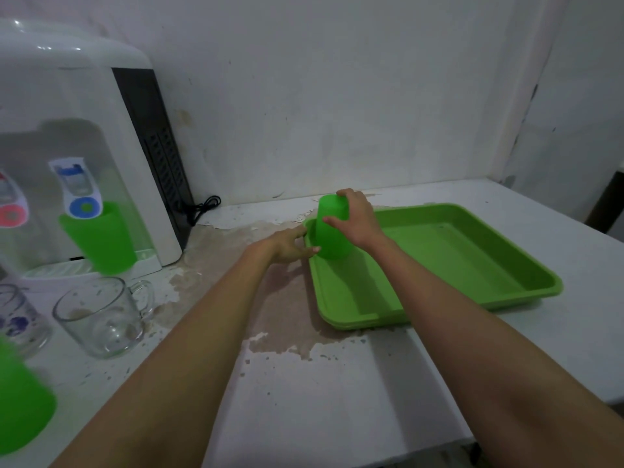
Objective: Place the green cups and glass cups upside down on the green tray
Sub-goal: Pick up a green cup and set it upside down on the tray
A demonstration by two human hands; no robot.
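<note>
A green cup [329, 236] stands upside down in the far left corner of the green tray [472, 265]. My right hand [358, 216] is wrapped around its upper part. My left hand [290, 244] rests on the table at the tray's left rim, fingertips touching the cup's base. Another green cup [99, 238] stands upright under the water dispenser's tap. A third green cup [20, 400] sits upside down at the near left edge. A clear glass mug [101, 319] stands upright on the left, and beside it a glass cup [20, 322] with blue print.
A white water dispenser [84, 146] fills the far left, its black cord [202, 207] lying by the wall. The white table [337, 383] has worn, peeling patches. A wall runs along the back, and the table's right edge drops off beyond the tray.
</note>
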